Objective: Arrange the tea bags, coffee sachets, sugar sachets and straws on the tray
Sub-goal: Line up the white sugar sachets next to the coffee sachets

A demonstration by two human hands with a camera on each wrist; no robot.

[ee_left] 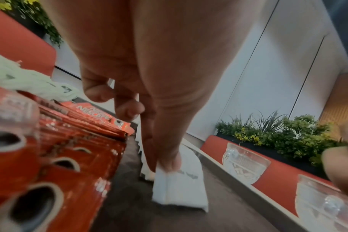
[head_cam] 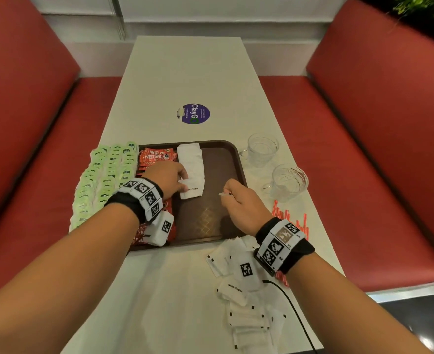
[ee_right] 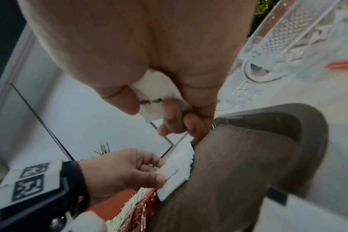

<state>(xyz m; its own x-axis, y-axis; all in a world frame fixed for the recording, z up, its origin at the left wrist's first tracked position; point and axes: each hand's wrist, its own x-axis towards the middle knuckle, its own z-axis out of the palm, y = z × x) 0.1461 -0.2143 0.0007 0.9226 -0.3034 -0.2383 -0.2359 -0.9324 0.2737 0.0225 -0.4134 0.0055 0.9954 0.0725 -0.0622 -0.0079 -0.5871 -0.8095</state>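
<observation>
a brown tray sits on the white desk between two red bench seats. on the tray's left part lies a column of red coffee sachets, and just right of it a column of white sugar sachets runs from the far rim toward the near side, overlapping like shingles. the left hand reaches over the coffee sachets and pinches the nearest sugar sachet of that row between thumb and forefinger at its left edge, the other fingers curled loosely above; that sachet lies on the tray floor, touching the row. the right hand hovers over the right half of the tray with its fingers curled, holding another white sugar sachet pinched between thumb and fingers, clear of the tray. green tea bags lie in overlapping rows to the left of the coffee, over the tray's left side. a loose pile of sugar sachets lies on the desk near the tray's near right corner, under the right wrist. red straws lie on the desk to the right of the tray, near two empty patterned glass cups. a round purple sticker is on the desk beyond the tray.
</observation>
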